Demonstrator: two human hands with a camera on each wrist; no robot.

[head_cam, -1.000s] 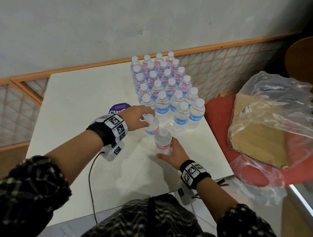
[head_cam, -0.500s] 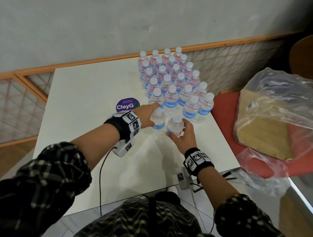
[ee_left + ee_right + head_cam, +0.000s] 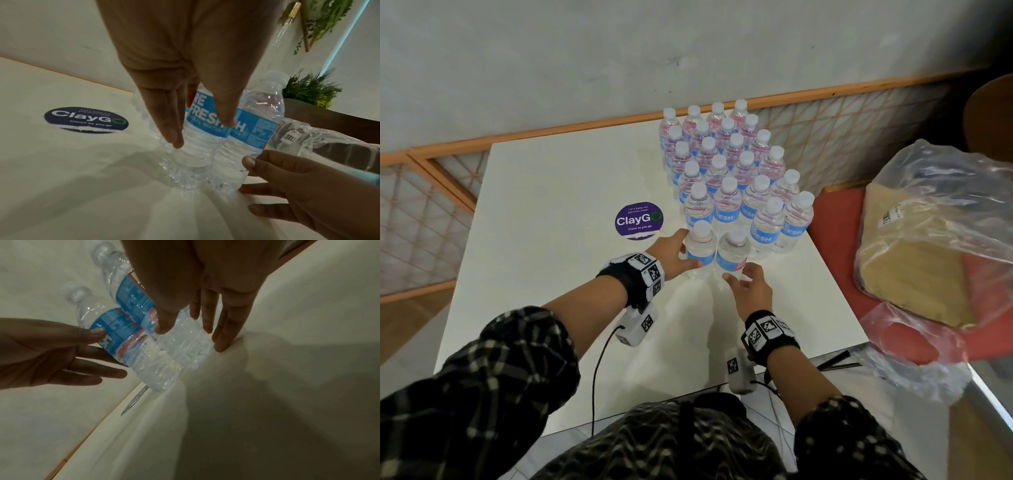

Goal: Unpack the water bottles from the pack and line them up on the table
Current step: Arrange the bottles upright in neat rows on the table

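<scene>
On the white table a block of capped water bottles stands upright in tight rows along the far right side, running back to the orange-framed lattice rail under the grey wall. A round purple ClayGo sticker lies flat on the table just left of the near rows. Off the right edge, a crumpled clear plastic wrap with a brown cardboard sheet inside sits on a red seat. At the near end of the block two bottles stand side by side, touching: the left bottle and the right bottle, both clear ribbed plastic with blue labels and white caps. The left hand reaches in from the left, thumb against the label in front and straight fingers along the far side, fingers spread and relaxed rather than clamped. The right hand hovers just in front of the right bottle, fingers loose and apart; from the left wrist view its thumb tip sits at the label's lower edge, though whether it truly touches I cannot tell. Both wrists wear black bands with square printed markers, and the sleeves are dark plaid.
</scene>
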